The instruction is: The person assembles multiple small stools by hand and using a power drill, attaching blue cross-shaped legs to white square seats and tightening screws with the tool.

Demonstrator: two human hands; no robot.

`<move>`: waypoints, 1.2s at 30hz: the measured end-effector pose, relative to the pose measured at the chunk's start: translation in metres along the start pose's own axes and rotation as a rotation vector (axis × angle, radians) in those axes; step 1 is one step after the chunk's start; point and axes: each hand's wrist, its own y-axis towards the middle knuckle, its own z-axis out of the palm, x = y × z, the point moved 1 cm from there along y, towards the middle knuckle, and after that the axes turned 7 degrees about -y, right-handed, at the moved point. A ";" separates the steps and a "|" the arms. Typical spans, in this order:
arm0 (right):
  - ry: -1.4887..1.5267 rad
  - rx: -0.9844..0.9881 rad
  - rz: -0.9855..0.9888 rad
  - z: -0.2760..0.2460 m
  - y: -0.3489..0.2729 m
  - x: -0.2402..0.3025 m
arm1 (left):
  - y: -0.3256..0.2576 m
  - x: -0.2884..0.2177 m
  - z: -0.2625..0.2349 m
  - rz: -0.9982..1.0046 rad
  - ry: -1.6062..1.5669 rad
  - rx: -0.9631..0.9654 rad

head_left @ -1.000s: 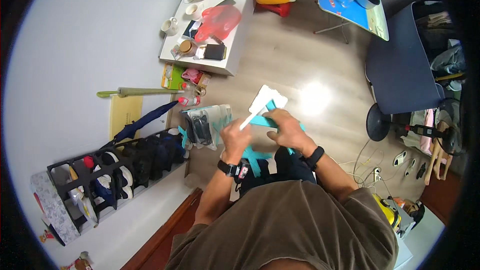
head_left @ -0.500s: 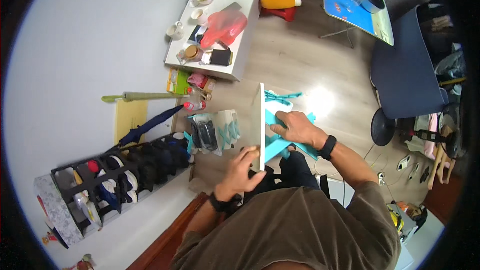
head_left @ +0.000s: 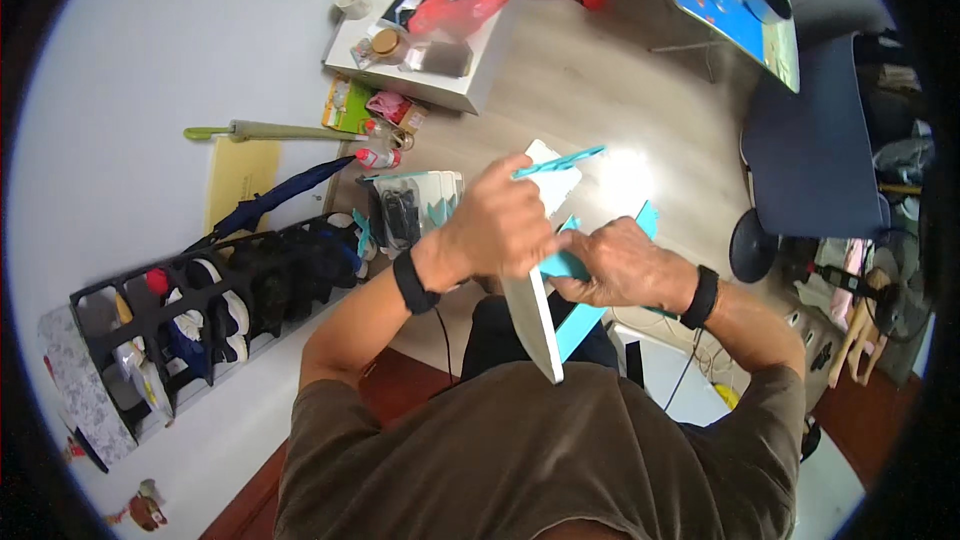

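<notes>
In front of my torso is what looks like a folding stool, with a white panel (head_left: 533, 325) standing on edge and teal legs (head_left: 580, 330) on its right side. My left hand (head_left: 500, 220) is closed over the white panel from above, its fingertips partly hidden. Curled around a teal part in the middle is my right hand (head_left: 630, 265), thumb toward the panel. A teal bar (head_left: 565, 161) juts out at the far end, beyond my left hand. Both wrists wear black bands.
A white cabinet (head_left: 480, 80) with a red plastic bag (head_left: 460, 0) and cups stands far left. Along the left wall are a shoe rack (head_left: 250, 300) and a blue umbrella (head_left: 285, 250). Right of me are a dark blue panel (head_left: 815, 140) and a round black seat (head_left: 752, 245).
My left hand has moved from the panel's near end up and away to its middle. The stool has tilted, its near end now closer to me. My right hand has shifted slightly right and nearer.
</notes>
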 end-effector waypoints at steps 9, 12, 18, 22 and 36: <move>0.143 0.126 0.125 -0.012 -0.003 0.010 | 0.002 0.014 0.007 0.084 -0.051 -0.022; 0.225 0.123 0.169 -0.019 -0.005 0.024 | 0.012 0.016 0.007 0.083 -0.164 -0.044; 0.326 0.110 0.138 -0.028 -0.006 0.034 | 0.017 0.000 0.014 0.047 -0.331 -0.174; 0.299 0.238 0.149 -0.017 -0.021 0.036 | 0.008 -0.016 0.021 0.061 -0.351 -0.112; 0.415 0.209 0.174 0.005 -0.043 0.022 | 0.011 -0.015 0.041 0.079 -0.400 -0.085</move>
